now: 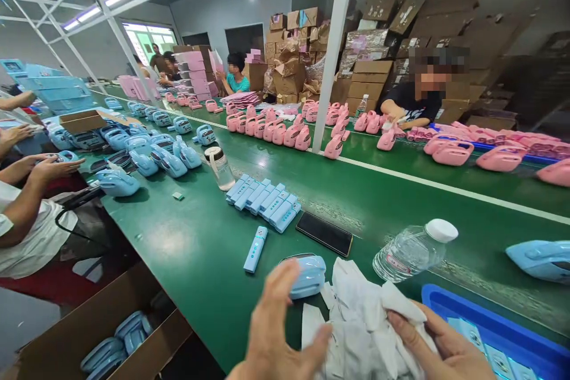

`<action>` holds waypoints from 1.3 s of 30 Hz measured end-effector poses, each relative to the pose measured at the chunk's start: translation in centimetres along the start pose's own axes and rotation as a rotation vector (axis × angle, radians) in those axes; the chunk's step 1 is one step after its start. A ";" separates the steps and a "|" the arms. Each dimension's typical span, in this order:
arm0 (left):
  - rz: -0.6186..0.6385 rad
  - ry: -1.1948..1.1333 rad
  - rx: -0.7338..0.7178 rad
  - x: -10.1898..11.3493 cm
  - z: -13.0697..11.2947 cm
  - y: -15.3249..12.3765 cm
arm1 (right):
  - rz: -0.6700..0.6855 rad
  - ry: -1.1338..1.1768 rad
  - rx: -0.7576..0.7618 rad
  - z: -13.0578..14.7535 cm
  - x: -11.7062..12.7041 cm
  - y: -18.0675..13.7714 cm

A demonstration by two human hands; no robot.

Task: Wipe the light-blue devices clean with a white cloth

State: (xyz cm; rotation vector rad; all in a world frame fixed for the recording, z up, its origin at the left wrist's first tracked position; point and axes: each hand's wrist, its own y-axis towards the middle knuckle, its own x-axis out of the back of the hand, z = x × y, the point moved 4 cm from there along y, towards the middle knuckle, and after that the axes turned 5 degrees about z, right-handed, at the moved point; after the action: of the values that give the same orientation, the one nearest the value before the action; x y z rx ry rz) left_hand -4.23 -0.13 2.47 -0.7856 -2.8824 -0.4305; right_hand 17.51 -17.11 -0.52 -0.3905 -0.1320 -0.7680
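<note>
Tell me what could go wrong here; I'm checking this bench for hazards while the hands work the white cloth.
1. The clear bottle lies on its side right beside the white cloth; a sweep of the right hand might roll it.
2. The black phone lies flat close to the bottle, so any leak could reach it.
3. The blue device sits just past the left hand and could get knocked toward the belt's edge.
</note>
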 end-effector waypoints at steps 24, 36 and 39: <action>0.119 -0.246 0.254 -1.0 1.3 3.9 | -0.058 -0.381 0.920 7.3 -4.3 0.3; -0.010 -0.672 0.287 -2.4 0.8 5.1 | -0.117 -0.248 1.102 7.7 -4.9 -2.6; 0.068 -0.791 0.318 -2.5 0.5 4.9 | 0.035 0.456 0.359 4.9 -5.4 -1.0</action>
State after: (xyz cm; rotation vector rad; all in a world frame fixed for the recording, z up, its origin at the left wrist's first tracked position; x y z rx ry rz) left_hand 0.35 2.86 2.70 -1.1938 -3.4486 0.4553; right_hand 13.06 -12.29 2.93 0.1267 0.1639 -0.7638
